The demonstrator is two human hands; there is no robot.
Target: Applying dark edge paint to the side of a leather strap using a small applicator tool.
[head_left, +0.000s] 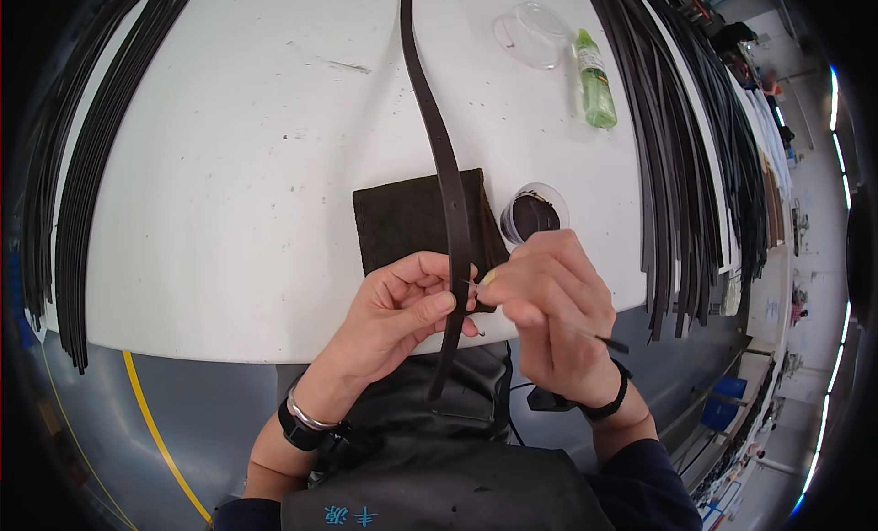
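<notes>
Clearly, the strap [430,110] is at the centre: it runs down across the worktop [238,211], over the cloth [398,222], and its free end hangs past the near edge, in front of the apron [393,485]. The left hand [393,310] pinches it near that end, thumb on the broad face and fingers behind. The right hand [560,316], slightly blurred, is closed round a thin tool [614,344], its fine tip at the strap's right edge; whether they touch, I cannot tell.

To do this well, the pinch should probably sit right beside the tip, so the strap cannot bend away. A light, even touch along the edge seems wiser than pressing, and the tip ought to stay off the broad face and away from the left fingertips. Short stretches, shifting the grip each time, would likely suit so limp a strip.

Just beyond the right hand stands the cup [535,213] of dark stuff, easily knocked by a careless knuckle. Farther off are the green bottle [596,83] and a clear lid [535,34], with strap bundles along both sides.
</notes>
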